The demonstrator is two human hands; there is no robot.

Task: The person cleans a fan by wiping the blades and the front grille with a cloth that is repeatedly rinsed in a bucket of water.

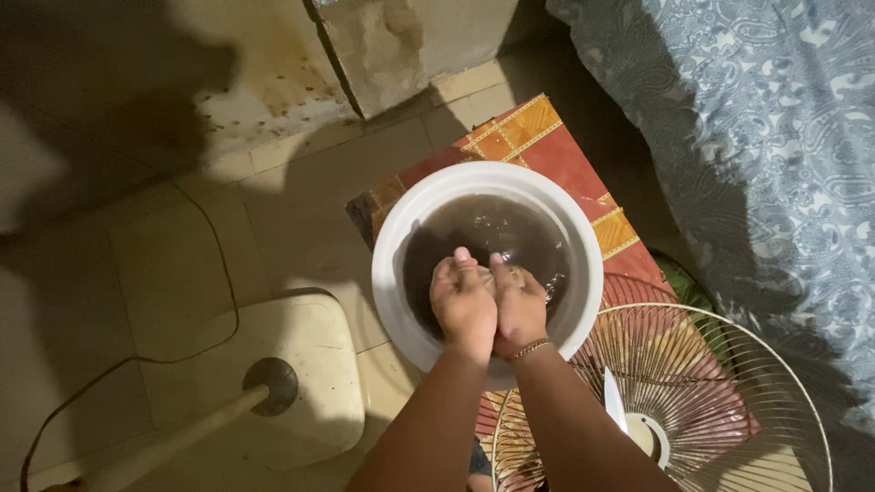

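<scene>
Both bare forearms rise from the six o'clock edge and meet over a round white plastic basin [392,273] at the centre of the view. Inside it lies dark, murky water [483,232], with small splashes glinting toward three o'clock of the hands. Pressed side by side, the left hand [462,301] and the right hand [518,305] sit at the six o'clock side of the basin, fingers curled inward and dipped at the water. Something small and pale shows between the fingertips, but whether either hand actually grips it cannot be told. A thin gold chain bracelet [530,348] circles the right wrist.

Under the basin lies a red and orange patterned mat [547,150], reaching out toward one o'clock. At five o'clock of the basin rests a round wire fan guard [729,383], with a white fan blade [614,401] and hub showing through it. At eight o'clock stands a cream rounded-square fan base [310,364] with a pale pole [173,437] slanting toward the lower-left corner, and a thin dark cord [214,301] loops across the beige floor tiles [164,264]. Blue-grey paisley patterned fabric [775,137] fills the two o'clock corner. A stained concrete wall [273,73] runs along twelve o'clock.
</scene>
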